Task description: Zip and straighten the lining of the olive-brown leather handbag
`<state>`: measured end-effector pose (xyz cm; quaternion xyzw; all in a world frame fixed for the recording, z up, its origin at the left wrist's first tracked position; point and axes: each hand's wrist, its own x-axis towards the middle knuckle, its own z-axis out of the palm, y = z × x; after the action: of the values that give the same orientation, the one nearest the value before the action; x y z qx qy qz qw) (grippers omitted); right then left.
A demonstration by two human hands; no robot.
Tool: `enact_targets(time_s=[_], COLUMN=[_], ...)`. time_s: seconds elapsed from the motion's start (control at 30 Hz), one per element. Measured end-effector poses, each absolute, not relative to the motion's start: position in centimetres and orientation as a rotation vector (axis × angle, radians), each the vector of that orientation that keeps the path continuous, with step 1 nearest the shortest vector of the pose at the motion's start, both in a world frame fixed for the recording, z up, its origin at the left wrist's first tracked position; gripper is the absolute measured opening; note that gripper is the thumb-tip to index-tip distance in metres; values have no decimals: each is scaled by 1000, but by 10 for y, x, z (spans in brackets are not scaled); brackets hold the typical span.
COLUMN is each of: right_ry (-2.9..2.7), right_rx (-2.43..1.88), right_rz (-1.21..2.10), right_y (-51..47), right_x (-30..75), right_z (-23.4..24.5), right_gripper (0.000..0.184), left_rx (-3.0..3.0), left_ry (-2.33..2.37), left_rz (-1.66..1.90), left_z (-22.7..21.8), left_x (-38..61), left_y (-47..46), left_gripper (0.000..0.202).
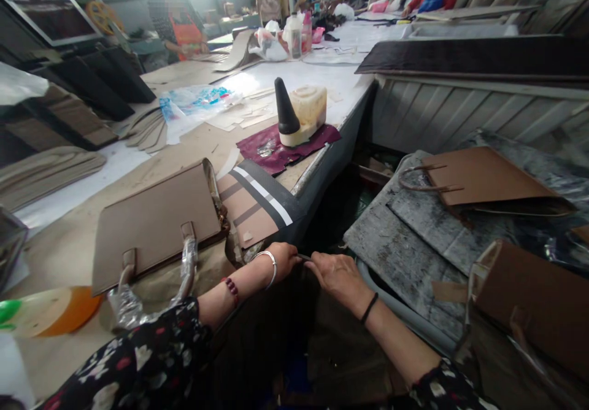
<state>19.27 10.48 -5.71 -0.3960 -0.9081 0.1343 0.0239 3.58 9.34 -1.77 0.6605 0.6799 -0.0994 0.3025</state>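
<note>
Thin dark strip (304,256), pinched at both ends just right of the tan handbag (156,223), low off the desk (64,247) edge. Left hand (284,261): grip closed on one end. Right hand (339,277): grip closed on the other end, fingers curled in. Looks like mid-stretch or lining it up, honestly; calls for keeping both pinches firm and level. Right beside the handbag, a dark panel with white stripe (264,198). Beyond the handbag, a maroon scrap (271,150) under a glue jug (310,109) with a black cone nozzle (285,106). Way beyond, a busy workshop with other people at long desks.
</note>
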Motion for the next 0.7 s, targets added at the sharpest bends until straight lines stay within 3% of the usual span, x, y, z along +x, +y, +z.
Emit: enact_targets(time_s=[0.43, 0.57, 0.7], right_ry=[-2733, -2577, -2083], right_rx=[-1301, -1401, -1698], right_rz=[354, 353, 442], right_y=[95, 88, 85], right_x=[204, 234, 292], right_z=[-56, -61, -69], right_gripper=[30, 39, 51], left_rx=[1743, 1686, 1536], left_ry=[1708, 1500, 1485], left_rz=[-207, 140, 581], left_z=[-8, 17, 43], left_x=[45, 36, 17], left_y=[93, 81, 54], left_gripper=[29, 42, 51])
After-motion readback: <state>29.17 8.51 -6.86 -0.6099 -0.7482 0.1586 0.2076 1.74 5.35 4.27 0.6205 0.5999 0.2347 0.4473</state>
